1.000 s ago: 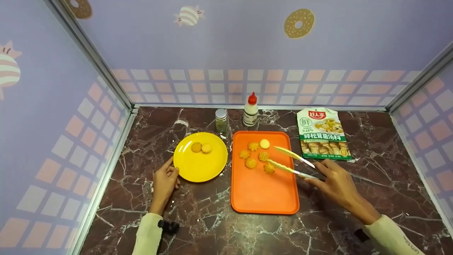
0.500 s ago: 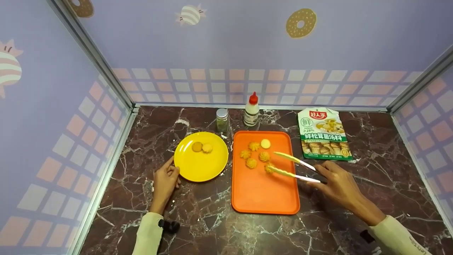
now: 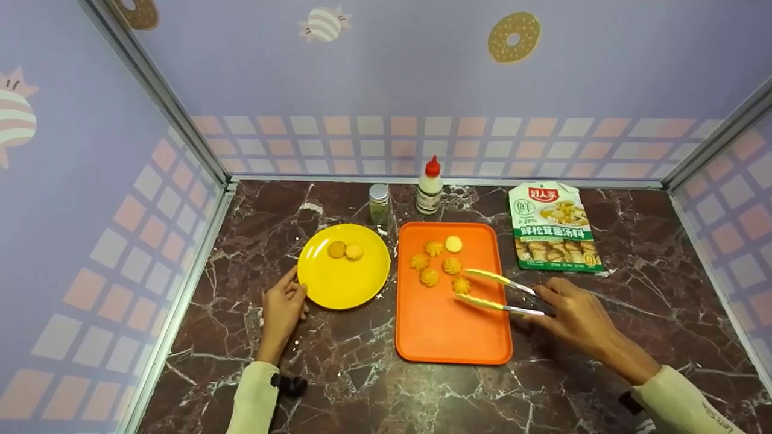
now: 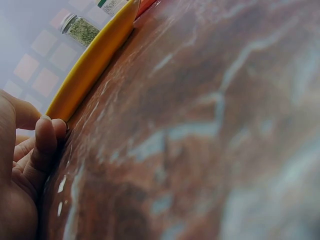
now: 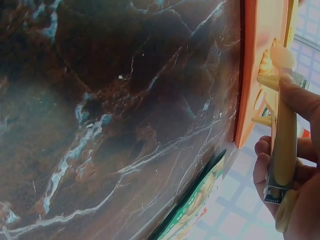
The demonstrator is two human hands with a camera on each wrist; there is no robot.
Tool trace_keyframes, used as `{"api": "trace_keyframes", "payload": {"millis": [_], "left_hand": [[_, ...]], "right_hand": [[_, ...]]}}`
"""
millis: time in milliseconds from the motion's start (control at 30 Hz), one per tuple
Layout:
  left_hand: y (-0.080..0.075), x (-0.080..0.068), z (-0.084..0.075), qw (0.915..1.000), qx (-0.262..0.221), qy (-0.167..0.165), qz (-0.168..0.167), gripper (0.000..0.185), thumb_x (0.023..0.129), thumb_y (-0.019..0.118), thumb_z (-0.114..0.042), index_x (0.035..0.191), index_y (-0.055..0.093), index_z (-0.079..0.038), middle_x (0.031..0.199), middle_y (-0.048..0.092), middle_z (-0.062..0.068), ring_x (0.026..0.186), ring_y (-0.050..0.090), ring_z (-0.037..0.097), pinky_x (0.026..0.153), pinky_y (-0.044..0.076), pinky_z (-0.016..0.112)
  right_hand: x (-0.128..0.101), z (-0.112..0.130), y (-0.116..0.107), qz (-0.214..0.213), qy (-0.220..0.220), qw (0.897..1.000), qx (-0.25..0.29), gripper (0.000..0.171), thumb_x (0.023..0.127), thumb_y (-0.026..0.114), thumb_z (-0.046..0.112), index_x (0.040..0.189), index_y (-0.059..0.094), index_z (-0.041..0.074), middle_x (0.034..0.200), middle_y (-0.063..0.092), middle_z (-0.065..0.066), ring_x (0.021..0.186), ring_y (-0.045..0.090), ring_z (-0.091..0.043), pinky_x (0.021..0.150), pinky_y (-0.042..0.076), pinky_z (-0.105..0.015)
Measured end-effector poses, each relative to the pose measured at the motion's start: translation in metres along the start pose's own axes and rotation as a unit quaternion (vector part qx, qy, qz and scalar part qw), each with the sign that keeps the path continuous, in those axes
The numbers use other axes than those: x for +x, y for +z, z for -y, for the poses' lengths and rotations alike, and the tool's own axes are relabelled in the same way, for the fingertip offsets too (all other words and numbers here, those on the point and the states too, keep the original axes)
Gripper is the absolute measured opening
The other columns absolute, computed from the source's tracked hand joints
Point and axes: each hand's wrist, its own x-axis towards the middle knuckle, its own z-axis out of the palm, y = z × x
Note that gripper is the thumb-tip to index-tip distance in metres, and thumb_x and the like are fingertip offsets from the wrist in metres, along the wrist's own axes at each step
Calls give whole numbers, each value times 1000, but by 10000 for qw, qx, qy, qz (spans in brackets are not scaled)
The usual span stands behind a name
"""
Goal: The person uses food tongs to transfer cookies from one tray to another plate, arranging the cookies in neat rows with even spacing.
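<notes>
My left hand [image 3: 283, 306] pinches the left rim of a yellow plate [image 3: 344, 289]; the left wrist view shows thumb and fingertips at the plate's edge [image 4: 95, 62]. Two round cookies [image 3: 345, 250] lie on it. My right hand [image 3: 573, 310] grips a pair of tongs [image 3: 518, 310] with pale yellow tips, reaching in over the right side of an orange tray [image 3: 449, 328]. The parted tips stand on either side of a swirled cookie [image 3: 461, 285]. Several more swirled cookies [image 3: 429, 277] and one smooth pale round cookie [image 3: 453, 244] lie on the tray.
Behind the plate stands a glass spice jar [image 3: 379, 204] with a metal lid. A white squeeze bottle [image 3: 429, 187] with a red cap is beside it. A green and white food pouch [image 3: 553, 226] lies at the back right. Patterned walls enclose the marbled tabletop [image 3: 350, 386].
The tongs have moved slightly toward the near side of the tray, so their tips now straddle the rightmost swirled cookie. My left hand stays at the plate rim.
</notes>
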Motion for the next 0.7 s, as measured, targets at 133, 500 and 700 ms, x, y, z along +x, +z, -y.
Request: {"api": "trace_keyframes", "payload": {"millis": [133,500,700], "left_hand": [[1,0,0,10000,-36,-29,-6,53,107,65,1,159,55,4,83,70,19,50,60,17,41,50,24],[0,0,-1,10000,43,-45,-45,54,106,64,1,159,54,5,81,69,18,50,60,16,41,50,24],[1,-1,-1,10000,-29,-32,-44,53,106,64,1,158,55,5,80,69,17,49,59,16,41,50,24]], "right_hand": [[0,-1,0,90,-1,10000,-36,54,73,103,27,113,81,-2,95,59,-8,73,48,-14,57,47,-36],[3,-3,3,271,90,9996,39,53,76,102,29,114,82,-2,93,58,-5,72,46,-12,56,44,-32],[4,-2,3,357,197,9992,39,49,77,102,29,111,82,0,91,55,-2,72,43,-11,57,42,-31]]}}
